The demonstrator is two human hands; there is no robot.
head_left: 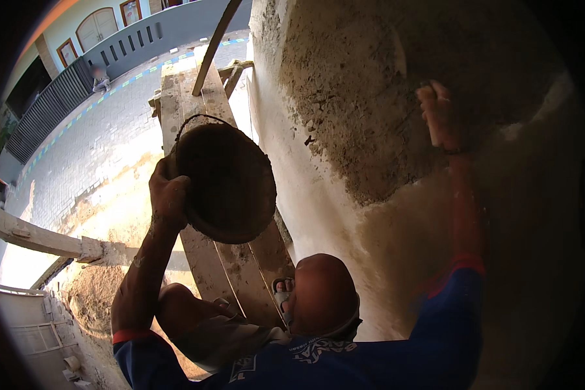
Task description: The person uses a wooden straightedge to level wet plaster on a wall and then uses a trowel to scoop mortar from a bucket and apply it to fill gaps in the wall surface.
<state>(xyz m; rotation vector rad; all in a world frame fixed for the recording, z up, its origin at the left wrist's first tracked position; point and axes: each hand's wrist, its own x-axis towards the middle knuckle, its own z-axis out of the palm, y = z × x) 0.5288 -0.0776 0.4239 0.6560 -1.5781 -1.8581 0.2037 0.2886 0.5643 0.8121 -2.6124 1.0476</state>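
Observation:
My left hand point(169, 195) grips the rim of a dark round bucket point(231, 188), its thumb over the edge. The bucket's thin curved handle stands up at the far side, and its inside is too dark to make out. My right hand point(442, 117) is raised at the wall, its fingers closed; what they hold is blurred and in shadow. Around that hand the wall has a rough, brown mortar patch point(351, 110), bordered by smoother pale plaster point(331, 221).
I am on a scaffold of wooden planks point(224, 273) beside the wall. A slanting pole point(216, 45) rises at its far end, and a horizontal beam point(39, 237) crosses at left. Below lie a sand heap point(94, 289) and a paved street point(91, 136), where a person point(101, 81) sits.

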